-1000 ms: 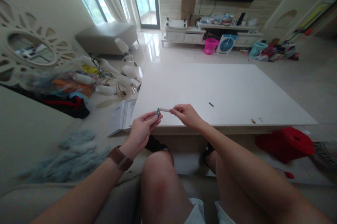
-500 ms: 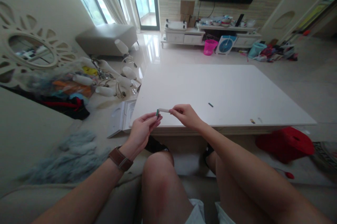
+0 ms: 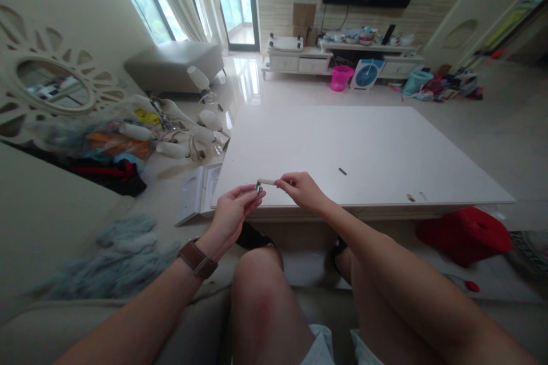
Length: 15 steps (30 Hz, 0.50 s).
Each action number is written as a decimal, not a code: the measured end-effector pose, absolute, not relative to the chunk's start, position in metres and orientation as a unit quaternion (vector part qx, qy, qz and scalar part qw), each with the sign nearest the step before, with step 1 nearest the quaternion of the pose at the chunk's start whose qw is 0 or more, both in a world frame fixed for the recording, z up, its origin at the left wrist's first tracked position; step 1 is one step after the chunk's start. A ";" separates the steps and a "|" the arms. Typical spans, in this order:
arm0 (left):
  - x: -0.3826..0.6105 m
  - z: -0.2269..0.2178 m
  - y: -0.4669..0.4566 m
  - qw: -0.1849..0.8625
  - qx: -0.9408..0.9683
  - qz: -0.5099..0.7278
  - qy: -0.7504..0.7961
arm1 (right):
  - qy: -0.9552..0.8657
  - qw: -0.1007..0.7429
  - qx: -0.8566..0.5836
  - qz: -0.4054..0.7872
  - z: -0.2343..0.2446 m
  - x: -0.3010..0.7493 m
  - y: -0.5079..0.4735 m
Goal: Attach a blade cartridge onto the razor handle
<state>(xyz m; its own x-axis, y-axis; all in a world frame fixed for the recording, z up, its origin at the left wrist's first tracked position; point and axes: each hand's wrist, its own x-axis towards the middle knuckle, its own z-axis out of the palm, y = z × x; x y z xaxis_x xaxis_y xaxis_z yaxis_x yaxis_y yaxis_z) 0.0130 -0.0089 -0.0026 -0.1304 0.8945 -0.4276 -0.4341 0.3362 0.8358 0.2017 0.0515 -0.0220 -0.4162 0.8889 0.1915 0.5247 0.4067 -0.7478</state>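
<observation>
My left hand [image 3: 233, 209] pinches a small flat green piece [image 3: 257, 187] between thumb and fingers, over the near left edge of the white table [image 3: 299, 139]. My right hand [image 3: 303, 189] is closed on the near end of a slim white stick [image 3: 268, 182]. The stick's far end meets the top of the green piece; whether they are joined cannot be made out. On the tabletop, right of my right hand, lies a small dark strip [image 3: 342, 171]. A small yellow-and-black piece [image 3: 410, 197] and a pale bit [image 3: 423, 196] lie near the front edge.
A red bin-like object [image 3: 464, 235] stands at the table's front right. Left of the table are a chandelier with white shades [image 3: 201, 133] and white panels [image 3: 190, 196]. Beyond it stand a pink basket [image 3: 341, 77] and a TV cabinet [image 3: 314, 62].
The green piece has tilted slightly in my left hand. Both hands hold nearly the same places, and the white stick still meets the green piece.
</observation>
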 end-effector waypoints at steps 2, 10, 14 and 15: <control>0.013 -0.002 -0.009 0.622 0.219 0.533 0.530 | -0.782 0.296 -0.452 0.311 -0.023 0.202 0.052; 0.011 -0.009 -0.007 0.611 0.222 0.544 0.530 | -0.773 0.286 -0.421 0.378 -0.028 0.201 0.051; 0.010 -0.014 -0.006 0.600 0.238 0.548 0.532 | -0.774 0.279 -0.416 0.387 -0.028 0.200 0.051; 0.010 -0.015 -0.006 0.595 0.239 0.551 0.534 | -0.774 0.278 -0.415 0.388 -0.028 0.200 0.051</control>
